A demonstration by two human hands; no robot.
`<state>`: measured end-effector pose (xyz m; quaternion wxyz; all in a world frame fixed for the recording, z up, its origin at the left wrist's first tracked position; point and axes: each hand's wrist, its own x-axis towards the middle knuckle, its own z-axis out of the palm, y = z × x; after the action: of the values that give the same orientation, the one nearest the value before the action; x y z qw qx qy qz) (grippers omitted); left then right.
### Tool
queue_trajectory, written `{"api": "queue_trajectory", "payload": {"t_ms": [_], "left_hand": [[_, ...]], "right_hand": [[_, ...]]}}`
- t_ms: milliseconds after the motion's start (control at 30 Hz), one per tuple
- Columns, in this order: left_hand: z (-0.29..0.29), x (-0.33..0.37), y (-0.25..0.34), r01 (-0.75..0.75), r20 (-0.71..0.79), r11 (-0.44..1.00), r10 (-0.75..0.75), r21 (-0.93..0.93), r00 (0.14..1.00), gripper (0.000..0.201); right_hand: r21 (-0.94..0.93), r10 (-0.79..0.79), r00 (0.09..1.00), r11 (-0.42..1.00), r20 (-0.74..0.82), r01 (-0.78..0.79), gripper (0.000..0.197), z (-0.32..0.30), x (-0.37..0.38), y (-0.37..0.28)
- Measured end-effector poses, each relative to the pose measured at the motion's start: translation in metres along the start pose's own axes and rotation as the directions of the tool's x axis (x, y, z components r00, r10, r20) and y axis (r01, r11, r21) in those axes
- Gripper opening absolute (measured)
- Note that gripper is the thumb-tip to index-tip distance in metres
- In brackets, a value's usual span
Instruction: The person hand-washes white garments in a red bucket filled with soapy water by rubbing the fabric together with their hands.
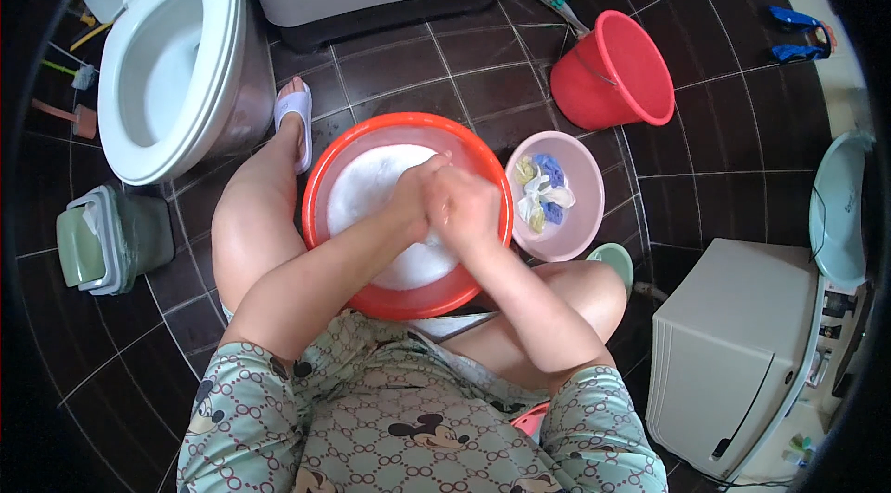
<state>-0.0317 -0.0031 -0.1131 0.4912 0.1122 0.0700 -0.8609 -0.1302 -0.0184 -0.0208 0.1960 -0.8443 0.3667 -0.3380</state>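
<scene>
Over an orange-red basin (pixel 317 168) of white suds (pixel 371 179), my two hands are pressed together. My left hand (pixel 418 194) is closed and partly covered by my right hand (pixel 464 205), whose fingers are curled against it. Whatever lies between them, if anything, is hidden. Both hands are above the suds, toward the right half of the basin. Just right of it stands a pale pink basin (pixel 583 214) with small wet-looking cloth items (pixel 548 191) in blue, white and yellow.
A red bucket (pixel 580 80) stands at the back right, and a small green bowl (pixel 620 261) is beside my right knee. The toilet (pixel 232 112) and a lidded bin (pixel 139 238) are at left. A white cabinet (pixel 724 335) stands at right on dark tiles.
</scene>
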Motion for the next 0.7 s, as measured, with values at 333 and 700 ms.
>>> {"api": "queue_trajectory", "payload": {"t_ms": [333, 700], "left_hand": [[0.058, -0.007, -0.007, -0.139, -0.457, 0.897, 0.341, 0.420, 0.822, 0.023], [0.093, -0.028, 0.036, -0.135, -0.051, 0.369, 0.453, 0.919, 0.890, 0.037]], "right_hand": [[-0.116, 0.147, 0.989, 0.982, -0.012, -0.147, 0.021, -0.002, -0.001, 0.016], [0.218, 0.318, 0.755, 0.830, 0.573, -0.514, 0.026, -0.065, 0.029, 0.040]]}}
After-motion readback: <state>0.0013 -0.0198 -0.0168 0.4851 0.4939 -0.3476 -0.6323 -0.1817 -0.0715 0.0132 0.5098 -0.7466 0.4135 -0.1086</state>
